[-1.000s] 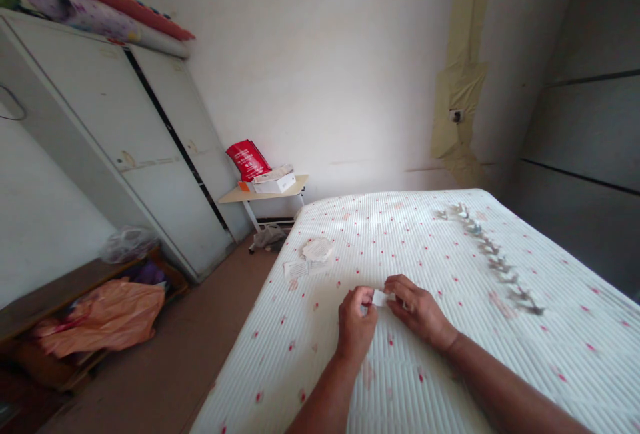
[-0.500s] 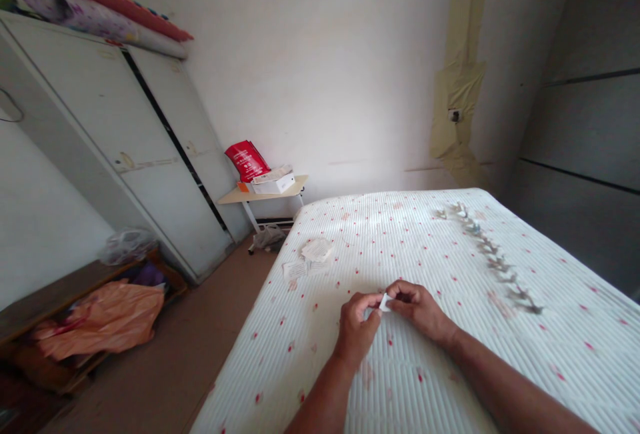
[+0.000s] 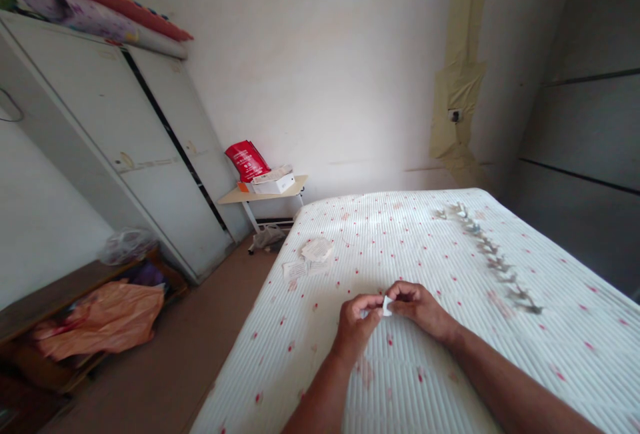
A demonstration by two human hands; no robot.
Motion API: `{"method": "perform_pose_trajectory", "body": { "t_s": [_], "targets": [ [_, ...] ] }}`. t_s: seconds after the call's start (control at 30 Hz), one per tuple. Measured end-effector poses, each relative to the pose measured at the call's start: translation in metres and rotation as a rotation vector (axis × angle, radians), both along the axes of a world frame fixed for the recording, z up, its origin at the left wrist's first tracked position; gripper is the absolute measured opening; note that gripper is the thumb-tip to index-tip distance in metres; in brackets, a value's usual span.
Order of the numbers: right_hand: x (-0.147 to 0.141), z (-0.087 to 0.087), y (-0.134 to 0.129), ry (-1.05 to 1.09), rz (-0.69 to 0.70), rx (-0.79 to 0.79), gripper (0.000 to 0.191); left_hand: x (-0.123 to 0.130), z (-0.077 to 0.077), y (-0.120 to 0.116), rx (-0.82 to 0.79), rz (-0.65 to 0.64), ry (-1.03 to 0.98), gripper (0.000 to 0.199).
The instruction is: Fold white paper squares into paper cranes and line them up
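Between my hands is a small folded piece of white paper, held just above the bed. My left hand pinches its left side between thumb and fingers. From the other side, my right hand grips it with thumb and forefinger. The fingertips cover part of the paper, so its full folded shape is hidden. Ahead and to the left lie loose sheets of printed paper on the mattress. Off to the right, several small folded paper figures stand in a slanting row.
The bed has a white ribbed cover with red dots. Beyond its left corner stands a small table bearing a red bag and a white box. A grey cabinet is at the left, near a low wooden bench.
The white paper has shifted very slightly to the right and turned a little between my fingertips. Both hands keep their pinch on it, and the surroundings look the same.
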State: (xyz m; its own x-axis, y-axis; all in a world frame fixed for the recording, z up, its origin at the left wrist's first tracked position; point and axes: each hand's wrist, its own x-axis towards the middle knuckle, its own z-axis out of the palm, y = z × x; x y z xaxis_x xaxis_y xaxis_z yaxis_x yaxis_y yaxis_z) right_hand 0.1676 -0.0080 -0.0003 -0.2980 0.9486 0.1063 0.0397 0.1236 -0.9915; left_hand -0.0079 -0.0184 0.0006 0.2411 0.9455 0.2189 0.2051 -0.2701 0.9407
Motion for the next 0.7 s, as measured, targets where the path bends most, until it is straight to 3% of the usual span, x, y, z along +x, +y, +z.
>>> {"method": "perform_pose_trajectory", "body": {
  "t_s": [0.23,0.53,0.7],
  "targets": [
    [0.0015,-0.0014,0.0005,0.018,0.019,-0.032,0.020,0.0001,-0.0068,0.0028,-0.043,-0.016,-0.045,0.025],
    [0.0001,0.0008,-0.0015,0.021,0.060,0.022,0.016,0.0048,-0.0022,-0.0019,0.210,0.089,0.109,0.022],
    [0.0005,0.0020,-0.0011,-0.010,0.066,0.102,0.014,0.0037,-0.0018,-0.0015,0.247,0.114,0.106,0.019]
  ]
}}
